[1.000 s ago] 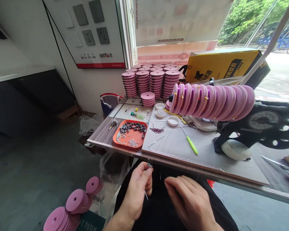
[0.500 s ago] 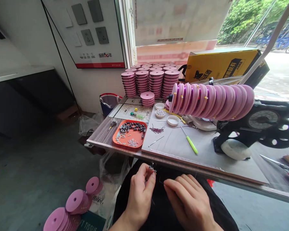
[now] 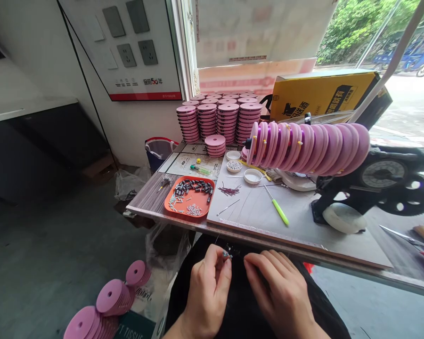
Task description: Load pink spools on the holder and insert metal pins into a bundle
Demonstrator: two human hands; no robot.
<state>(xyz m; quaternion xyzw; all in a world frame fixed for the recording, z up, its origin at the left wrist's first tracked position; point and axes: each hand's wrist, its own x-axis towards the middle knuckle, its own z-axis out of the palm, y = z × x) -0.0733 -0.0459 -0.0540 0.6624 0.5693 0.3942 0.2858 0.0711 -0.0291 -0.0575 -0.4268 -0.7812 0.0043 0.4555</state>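
Over my dark-clothed lap, my left hand (image 3: 207,287) pinches a tiny bluish-silver piece (image 3: 227,254) between thumb and forefinger; its exact kind is too small to make out. A few centimetres to the right, my right hand (image 3: 281,285) is curled with thumb and forefinger together. Whatever lies in that pinch, if anything, is hidden. Just beyond the left hand, on the table, is an orange tray (image 3: 169,205) with small dark parts, pale tubes and silvery bits. A needle-like tool with a green handle (image 3: 280,212) rests on the pale board (image 3: 247,221).
Pink spools (image 3: 228,122) stand in stacks at the back, and more pink spools (image 3: 109,294) are at lower left. A black machine (image 3: 367,181) carries a row of pink discs (image 3: 314,148). Scissors (image 3: 406,239) lie far right. White dishes (image 3: 253,176) sit on the board.
Both hands have shifted slightly to the right in the view. The left fingertips are still on the small piece, now turned a little; the right hand stays curled.
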